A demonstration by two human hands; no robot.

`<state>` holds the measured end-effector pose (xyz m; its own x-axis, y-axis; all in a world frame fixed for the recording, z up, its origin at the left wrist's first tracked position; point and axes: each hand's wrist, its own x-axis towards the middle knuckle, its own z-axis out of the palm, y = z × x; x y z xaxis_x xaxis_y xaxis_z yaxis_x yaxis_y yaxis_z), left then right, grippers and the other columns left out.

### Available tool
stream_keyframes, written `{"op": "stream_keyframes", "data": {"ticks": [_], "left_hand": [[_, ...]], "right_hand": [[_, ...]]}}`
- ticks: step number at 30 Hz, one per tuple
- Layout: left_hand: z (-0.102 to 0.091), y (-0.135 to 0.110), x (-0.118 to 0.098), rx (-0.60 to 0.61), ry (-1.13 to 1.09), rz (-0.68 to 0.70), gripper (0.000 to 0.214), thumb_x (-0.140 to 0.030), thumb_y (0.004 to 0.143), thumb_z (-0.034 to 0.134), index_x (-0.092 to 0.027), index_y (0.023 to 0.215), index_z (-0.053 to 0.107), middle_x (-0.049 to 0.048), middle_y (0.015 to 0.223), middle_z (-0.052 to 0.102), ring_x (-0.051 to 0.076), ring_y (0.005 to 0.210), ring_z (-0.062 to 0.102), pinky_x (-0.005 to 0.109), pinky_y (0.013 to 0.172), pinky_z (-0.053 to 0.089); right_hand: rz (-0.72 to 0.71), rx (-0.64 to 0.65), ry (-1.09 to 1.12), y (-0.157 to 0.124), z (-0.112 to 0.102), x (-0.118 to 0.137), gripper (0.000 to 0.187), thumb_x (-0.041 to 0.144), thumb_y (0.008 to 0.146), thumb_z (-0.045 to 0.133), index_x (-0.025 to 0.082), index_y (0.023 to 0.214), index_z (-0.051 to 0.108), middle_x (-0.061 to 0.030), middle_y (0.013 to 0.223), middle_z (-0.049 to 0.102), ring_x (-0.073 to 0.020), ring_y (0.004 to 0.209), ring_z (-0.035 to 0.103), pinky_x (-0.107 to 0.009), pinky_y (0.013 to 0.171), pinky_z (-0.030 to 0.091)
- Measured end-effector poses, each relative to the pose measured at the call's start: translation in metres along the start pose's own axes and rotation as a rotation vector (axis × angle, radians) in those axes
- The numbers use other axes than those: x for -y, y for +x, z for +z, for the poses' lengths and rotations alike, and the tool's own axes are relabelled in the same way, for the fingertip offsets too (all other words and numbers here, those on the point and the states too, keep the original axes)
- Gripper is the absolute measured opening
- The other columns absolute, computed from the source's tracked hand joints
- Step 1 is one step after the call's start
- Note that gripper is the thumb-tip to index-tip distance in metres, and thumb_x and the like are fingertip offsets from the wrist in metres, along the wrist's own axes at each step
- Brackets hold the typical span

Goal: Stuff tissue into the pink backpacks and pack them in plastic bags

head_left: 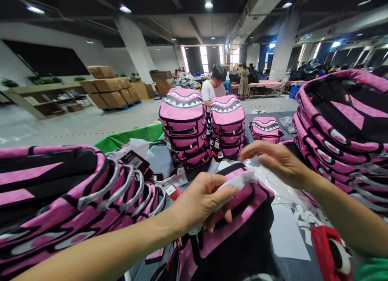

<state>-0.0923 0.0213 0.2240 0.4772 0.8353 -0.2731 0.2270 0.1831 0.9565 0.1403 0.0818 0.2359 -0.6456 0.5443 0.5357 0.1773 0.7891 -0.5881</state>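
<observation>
A pink and black backpack lies in front of me on the table. My left hand is closed over it, thumb and fingers around a strip of thin white wrapping. What lies inside the wrapping is hidden. To the right, my right hand is raised above the backpack's far edge, fingers stretched leftward, with nothing visible in it. Below that hand lie clear plastic and a white paper sheet. A red tape dispenser sits near my right forearm.
Stacked pink backpacks stand at left, right and ahead. A small pink shark-mouth bag lies farther back. Hang tags rest beside the left stack. A person is behind the front stacks. Cartons stand across the floor.
</observation>
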Motion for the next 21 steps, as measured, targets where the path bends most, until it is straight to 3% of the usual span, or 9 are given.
{"op": "stream_keyframes", "data": {"ticks": [2,5,8,12,15,18,21], "left_hand": [[0.001,-0.001,0.002,-0.046,0.103,0.072,0.042,-0.059,0.085,0.063,-0.017,0.081,0.060,-0.0039,0.054,0.060,0.005,0.033,0.040,0.017,0.034,0.028],[0.000,-0.001,0.011,-0.110,0.227,0.165,0.035,-0.052,0.089,0.061,-0.017,0.092,0.064,-0.0068,0.053,0.054,0.006,0.040,0.040,0.017,0.039,0.031],[-0.004,-0.003,0.030,-0.243,0.400,0.268,0.030,-0.048,0.091,0.062,-0.018,0.091,0.065,-0.0060,0.062,0.055,0.007,0.052,0.044,0.018,0.050,0.036],[-0.009,-0.016,0.068,-0.443,0.580,0.385,0.023,-0.041,0.095,0.057,-0.022,0.105,0.066,0.0014,0.091,0.067,0.015,0.080,0.059,0.024,0.075,0.049],[-0.024,-0.034,0.083,-0.373,0.605,0.445,0.036,-0.045,0.095,0.054,-0.025,0.124,0.062,0.0074,0.111,0.067,0.022,0.101,0.061,0.033,0.091,0.052],[-0.045,-0.040,0.065,-0.200,0.514,0.447,0.052,-0.064,0.095,0.044,-0.023,0.118,0.067,0.0087,0.115,0.067,0.024,0.105,0.061,0.034,0.095,0.051],[-0.054,-0.023,0.025,-0.320,0.375,0.389,0.062,-0.071,0.094,0.038,-0.019,0.098,0.071,0.0091,0.106,0.069,0.023,0.102,0.063,0.032,0.094,0.050]], "right_hand": [[0.080,0.251,0.117,0.018,0.012,-0.001,0.048,0.059,0.103,0.043,0.016,0.108,0.064,-0.0047,0.098,0.066,-0.0143,0.085,0.061,-0.024,0.074,0.047],[0.143,0.505,0.170,0.030,0.032,-0.014,0.054,0.063,0.101,0.043,0.014,0.089,0.062,0.0026,0.073,0.053,-0.0100,0.066,0.048,-0.021,0.059,0.037],[0.069,0.450,0.034,0.022,0.042,-0.030,0.061,0.071,0.097,0.041,0.017,0.071,0.052,0.0052,0.064,0.040,-0.0099,0.060,0.037,-0.023,0.056,0.028],[-0.011,0.268,-0.170,0.003,0.039,-0.039,0.062,0.072,0.100,0.028,0.019,0.078,0.051,0.0007,0.072,0.049,-0.0143,0.067,0.042,-0.027,0.063,0.032],[-0.014,0.303,-0.184,-0.007,0.038,-0.039,0.059,0.069,0.101,0.025,0.019,0.087,0.053,-0.0021,0.079,0.053,-0.0165,0.072,0.046,-0.027,0.065,0.037],[-0.046,0.341,-0.176,-0.009,0.042,-0.036,0.063,0.071,0.100,0.019,0.019,0.091,0.053,-0.0031,0.081,0.054,-0.0173,0.074,0.046,-0.028,0.067,0.039],[-0.054,0.325,-0.186,-0.007,0.047,-0.034,0.064,0.072,0.099,0.017,0.020,0.088,0.051,-0.0031,0.081,0.054,-0.0174,0.073,0.046,-0.029,0.068,0.039]]}}
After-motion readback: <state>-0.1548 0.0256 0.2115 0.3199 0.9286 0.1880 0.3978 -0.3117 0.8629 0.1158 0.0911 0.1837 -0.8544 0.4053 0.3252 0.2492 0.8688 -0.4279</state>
